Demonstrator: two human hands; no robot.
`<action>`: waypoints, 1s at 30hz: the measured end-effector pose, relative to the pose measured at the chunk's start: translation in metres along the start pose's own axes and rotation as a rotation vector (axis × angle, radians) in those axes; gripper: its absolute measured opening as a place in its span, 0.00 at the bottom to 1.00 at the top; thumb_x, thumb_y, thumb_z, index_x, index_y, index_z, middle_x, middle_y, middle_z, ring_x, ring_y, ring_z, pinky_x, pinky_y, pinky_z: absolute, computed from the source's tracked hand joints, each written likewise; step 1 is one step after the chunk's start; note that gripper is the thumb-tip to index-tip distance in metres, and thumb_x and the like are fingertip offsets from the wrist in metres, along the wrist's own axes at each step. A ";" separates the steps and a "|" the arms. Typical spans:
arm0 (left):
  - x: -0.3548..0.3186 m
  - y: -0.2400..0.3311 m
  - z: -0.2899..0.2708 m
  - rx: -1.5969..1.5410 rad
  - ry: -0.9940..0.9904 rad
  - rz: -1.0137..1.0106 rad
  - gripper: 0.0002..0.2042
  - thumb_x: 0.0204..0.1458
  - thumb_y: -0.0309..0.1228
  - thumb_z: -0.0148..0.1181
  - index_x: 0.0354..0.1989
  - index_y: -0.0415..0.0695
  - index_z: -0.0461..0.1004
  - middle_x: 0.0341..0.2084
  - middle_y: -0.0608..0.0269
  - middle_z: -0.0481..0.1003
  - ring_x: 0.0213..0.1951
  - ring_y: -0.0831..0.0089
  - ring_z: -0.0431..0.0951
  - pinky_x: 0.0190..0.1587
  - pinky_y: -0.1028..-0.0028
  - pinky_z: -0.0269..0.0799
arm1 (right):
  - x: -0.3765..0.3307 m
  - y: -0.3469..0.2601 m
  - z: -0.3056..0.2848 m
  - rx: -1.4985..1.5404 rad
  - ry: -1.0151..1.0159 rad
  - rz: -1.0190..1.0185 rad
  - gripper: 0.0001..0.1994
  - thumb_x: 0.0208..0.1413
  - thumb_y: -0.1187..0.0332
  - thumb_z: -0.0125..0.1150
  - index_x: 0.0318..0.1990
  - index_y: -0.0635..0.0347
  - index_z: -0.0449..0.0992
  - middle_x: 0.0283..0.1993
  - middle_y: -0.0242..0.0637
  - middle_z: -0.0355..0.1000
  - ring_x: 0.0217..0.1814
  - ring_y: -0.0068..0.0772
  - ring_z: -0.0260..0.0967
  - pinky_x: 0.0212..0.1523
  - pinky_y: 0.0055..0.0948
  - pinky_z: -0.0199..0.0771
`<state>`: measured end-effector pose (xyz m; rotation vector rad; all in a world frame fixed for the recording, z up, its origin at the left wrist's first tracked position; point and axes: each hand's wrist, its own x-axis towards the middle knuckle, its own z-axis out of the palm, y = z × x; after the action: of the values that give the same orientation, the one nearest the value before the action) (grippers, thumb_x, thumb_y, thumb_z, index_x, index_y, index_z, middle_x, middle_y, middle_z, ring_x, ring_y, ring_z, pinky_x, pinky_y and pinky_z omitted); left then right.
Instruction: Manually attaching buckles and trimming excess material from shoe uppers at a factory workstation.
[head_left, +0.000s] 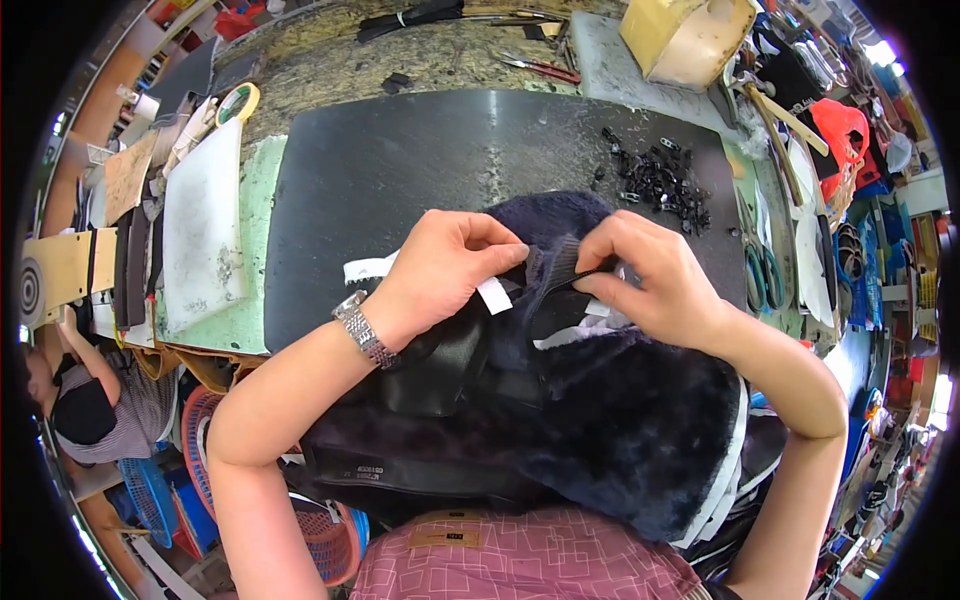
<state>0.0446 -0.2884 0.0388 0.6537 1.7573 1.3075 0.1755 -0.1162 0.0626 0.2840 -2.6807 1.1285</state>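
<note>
A dark navy furry piece [640, 420] with a smooth black part [440, 375] lies over the front of the black board and my lap. Along its raised opening runs a dark ribbed strip [562, 265] that looks like zipper tape. My left hand [435, 265] pinches the left side of this opening between thumb and forefinger, above a white tag [495, 295]. At the strip's right edge, my right hand [650, 280] is closed with thumb and fingertips on the tape. Whatever lies right under the fingertips is hidden.
Small black zipper sliders [665, 185] lie heaped on the black board [400, 150]. Beyond it are red-handled pliers [540, 68] and a yellowish box [690, 40]. Scissors [765, 275] lie right, a tape roll [238, 103] left. A person [110, 400] sits far left.
</note>
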 end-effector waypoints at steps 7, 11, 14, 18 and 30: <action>-0.018 0.010 -0.024 -0.379 0.039 -0.047 0.08 0.47 0.28 0.60 0.31 0.35 0.74 0.26 0.65 0.75 0.28 0.83 0.72 0.32 0.83 0.67 | 0.028 -0.005 0.014 0.760 -0.164 0.439 0.11 0.47 0.79 0.54 0.39 0.64 0.66 0.24 0.26 0.63 0.27 0.15 0.59 0.30 0.20 0.61; -0.023 0.018 -0.027 -0.502 -0.023 -0.021 0.09 0.47 0.29 0.60 0.32 0.36 0.73 0.27 0.64 0.75 0.29 0.82 0.73 0.34 0.83 0.68 | 0.038 -0.021 0.013 0.746 -0.191 0.383 0.25 0.48 0.81 0.51 0.55 0.61 0.54 0.20 0.27 0.58 0.25 0.14 0.54 0.28 0.19 0.59; -0.023 0.018 -0.026 -0.469 -0.005 -0.008 0.08 0.47 0.29 0.59 0.32 0.36 0.73 0.27 0.64 0.75 0.30 0.82 0.73 0.34 0.83 0.68 | 0.041 -0.024 0.009 0.609 -0.247 0.291 0.29 0.48 0.80 0.50 0.58 0.59 0.49 0.19 0.31 0.58 0.24 0.20 0.57 0.30 0.22 0.61; -0.022 0.018 -0.025 -0.364 0.030 -0.012 0.08 0.48 0.28 0.59 0.32 0.36 0.74 0.27 0.65 0.75 0.30 0.83 0.72 0.34 0.83 0.67 | 0.041 -0.028 0.010 0.425 -0.173 0.104 0.31 0.45 0.80 0.51 0.59 0.59 0.48 0.21 0.36 0.61 0.25 0.32 0.61 0.32 0.28 0.63; -0.021 0.016 -0.030 -0.492 -0.060 -0.051 0.07 0.48 0.29 0.59 0.31 0.37 0.74 0.28 0.65 0.75 0.30 0.83 0.72 0.36 0.82 0.66 | 0.041 -0.024 0.011 0.612 -0.297 0.285 0.32 0.47 0.78 0.50 0.59 0.60 0.45 0.18 0.33 0.59 0.22 0.23 0.56 0.28 0.25 0.61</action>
<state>0.0288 -0.3153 0.0638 0.3601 1.3189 1.5883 0.1413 -0.1444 0.0822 0.1742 -2.5923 2.1420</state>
